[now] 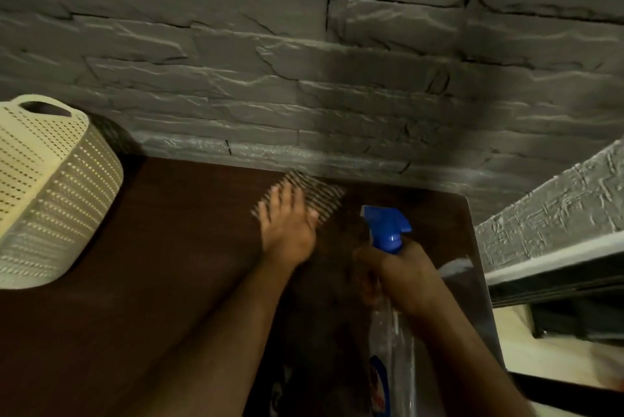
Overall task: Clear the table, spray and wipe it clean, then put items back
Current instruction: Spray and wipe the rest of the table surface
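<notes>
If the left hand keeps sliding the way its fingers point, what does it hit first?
Probably the grey stone wall. The left hand lies flat on the striped cloth, fingers aimed at the table's far edge, though depth is unclear.

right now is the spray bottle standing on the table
No, the right hand holds the spray bottle above the table, its blue nozzle pointing toward the wall.

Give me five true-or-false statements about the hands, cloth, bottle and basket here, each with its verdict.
1. The left hand presses flat on a striped cloth. True.
2. The right hand is empty. False: it grips a spray bottle.
3. The bottle's nozzle is red. False: it is blue.
4. A cream perforated basket stands at the table's left. True.
5. The cloth lies at the table's near edge. False: it lies by the stone wall.
</notes>
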`<move>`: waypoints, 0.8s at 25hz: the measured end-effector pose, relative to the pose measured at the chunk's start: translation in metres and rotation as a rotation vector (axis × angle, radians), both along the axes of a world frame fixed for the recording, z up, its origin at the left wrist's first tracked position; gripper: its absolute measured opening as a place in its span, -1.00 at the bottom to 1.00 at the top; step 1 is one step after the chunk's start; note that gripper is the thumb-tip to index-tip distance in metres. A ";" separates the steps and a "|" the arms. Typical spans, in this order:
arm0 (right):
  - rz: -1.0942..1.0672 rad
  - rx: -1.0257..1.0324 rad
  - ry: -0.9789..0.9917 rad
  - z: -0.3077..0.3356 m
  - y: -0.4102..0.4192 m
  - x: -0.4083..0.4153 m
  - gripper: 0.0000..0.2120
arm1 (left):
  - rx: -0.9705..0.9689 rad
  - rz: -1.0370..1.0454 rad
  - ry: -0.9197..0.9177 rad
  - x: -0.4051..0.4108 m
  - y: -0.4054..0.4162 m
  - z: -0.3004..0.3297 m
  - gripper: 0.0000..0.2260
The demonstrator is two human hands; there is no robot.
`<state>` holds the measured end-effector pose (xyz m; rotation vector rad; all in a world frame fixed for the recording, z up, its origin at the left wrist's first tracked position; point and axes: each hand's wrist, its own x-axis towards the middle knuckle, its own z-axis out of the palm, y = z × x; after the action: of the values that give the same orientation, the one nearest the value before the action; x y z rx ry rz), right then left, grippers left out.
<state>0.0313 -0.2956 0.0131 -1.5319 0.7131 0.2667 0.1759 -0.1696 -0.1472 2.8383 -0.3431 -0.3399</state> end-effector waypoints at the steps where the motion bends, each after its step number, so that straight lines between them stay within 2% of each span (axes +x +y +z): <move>1: 0.002 0.001 0.003 -0.002 -0.004 -0.004 -0.82 | 0.012 0.116 0.043 0.022 -0.010 0.005 -0.42; 3: -0.005 0.011 0.007 -0.003 -0.013 -0.010 -0.84 | 0.049 0.162 0.113 0.027 -0.041 0.019 -0.40; 6: 0.008 0.040 -0.001 0.000 -0.019 -0.023 -0.85 | 0.019 -0.189 0.034 -0.043 -0.049 0.009 -0.40; 7: 0.016 0.051 0.002 0.001 -0.020 -0.029 -0.85 | 0.017 -0.268 0.018 -0.063 -0.031 0.005 -0.39; 8: 0.017 0.062 0.003 0.001 -0.023 -0.036 -0.85 | 0.033 -0.258 0.005 -0.066 -0.013 0.003 -0.39; 10: 0.029 0.064 -0.007 -0.001 -0.030 -0.049 -0.85 | 0.082 -0.027 -0.001 -0.033 -0.002 0.002 -0.41; 12: 0.045 0.054 -0.035 -0.005 -0.038 -0.057 -0.87 | 0.071 0.258 0.082 0.011 -0.027 0.013 -0.40; 13: 0.054 0.046 -0.054 -0.005 -0.042 -0.061 -0.88 | 0.069 0.303 0.132 0.018 -0.052 0.022 -0.39; 14: 0.064 0.037 -0.072 -0.005 -0.044 -0.064 -0.88 | 0.054 0.252 0.137 0.012 -0.080 0.029 -0.39; 16: 0.063 0.036 -0.072 -0.004 -0.047 -0.070 -0.86 | 0.000 -0.006 0.073 -0.032 -0.116 0.022 -0.40; 18: 0.059 0.065 -0.039 -0.002 -0.047 -0.074 -0.85 | 0.016 -0.206 0.005 -0.087 -0.091 0.008 -0.41; 20: 0.071 0.075 -0.017 0.000 -0.050 -0.080 -0.86 | 0.073 -0.111 -0.072 -0.088 -0.039 0.001 -0.42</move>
<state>-0.0487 -0.3456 0.0132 -1.4877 0.6295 0.3301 0.0883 -0.2085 -0.1465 2.9155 -0.5146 -0.2774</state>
